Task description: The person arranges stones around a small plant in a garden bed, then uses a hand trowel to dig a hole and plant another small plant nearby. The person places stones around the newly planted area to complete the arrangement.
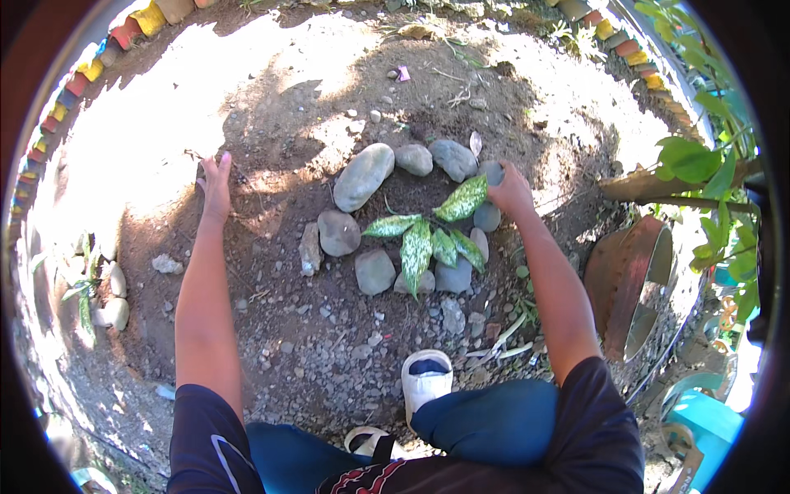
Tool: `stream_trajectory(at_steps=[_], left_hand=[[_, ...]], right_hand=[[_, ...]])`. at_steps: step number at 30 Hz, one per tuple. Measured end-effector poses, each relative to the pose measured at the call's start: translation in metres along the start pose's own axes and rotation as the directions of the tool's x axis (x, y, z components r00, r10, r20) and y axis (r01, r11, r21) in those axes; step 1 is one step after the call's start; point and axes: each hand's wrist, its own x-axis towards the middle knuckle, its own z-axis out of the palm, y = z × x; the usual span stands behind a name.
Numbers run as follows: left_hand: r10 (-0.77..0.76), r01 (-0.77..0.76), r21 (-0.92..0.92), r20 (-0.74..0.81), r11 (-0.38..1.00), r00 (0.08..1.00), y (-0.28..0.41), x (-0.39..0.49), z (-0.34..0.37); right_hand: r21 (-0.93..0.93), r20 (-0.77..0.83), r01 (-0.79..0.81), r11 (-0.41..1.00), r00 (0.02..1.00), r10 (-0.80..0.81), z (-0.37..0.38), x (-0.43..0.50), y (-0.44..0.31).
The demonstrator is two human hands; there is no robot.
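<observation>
A plant with speckled green and white leaves point(416, 247) stands inside a ring of stones on bare soil. My right hand point(511, 188) has its fingers on a small grey stone point(491, 172) at the ring's upper right; whether it grips the stone or only touches it is unclear. My left hand point(215, 185) is held over the soil left of the ring, fingers apart, holding nothing. The ring includes a large oval stone point(364, 177), a rounded grey stone point(455, 159) and a squarish stone point(374, 272). A narrow rough stone point(310, 249) lies against its left side.
Another small plant point(86, 296) with pale stones point(115, 313) around it is at the far left. At the right are a rusty curved metal object point(626, 284), a branch point(636, 186) and a turquoise container point(703, 432). Painted blocks edge the soil. My sandalled foot point(427, 383) is below the ring.
</observation>
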Motion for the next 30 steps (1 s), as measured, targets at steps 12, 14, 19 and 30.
stream_trajectory(at_steps=[12, 14, 19, 30], left_hand=[[0.143, -0.072, -0.254, 0.274, 0.965, 0.951, 0.069, -0.165, 0.021], [0.162, -0.080, -0.298, 0.261, 0.951, 0.952, 0.076, -0.173, 0.035], [0.163, -0.125, -0.170, 0.235, 0.978, 0.958, 0.082, -0.186, 0.049], [0.152, -0.115, -0.146, 0.275, 0.983, 0.949, 0.084, -0.180, 0.036]], right_hand=[[0.099, 0.128, 0.191, 0.977, 0.971, -0.202, 0.010, -0.031, -0.009], [0.132, 0.061, 0.177, 0.975, 0.981, -0.186, 0.018, -0.034, -0.008], [0.168, -0.056, 0.187, 0.968, 0.982, -0.180, 0.020, -0.042, -0.008], [0.122, -0.016, 0.441, 0.889, 0.896, -0.443, 0.020, 0.023, -0.026]])
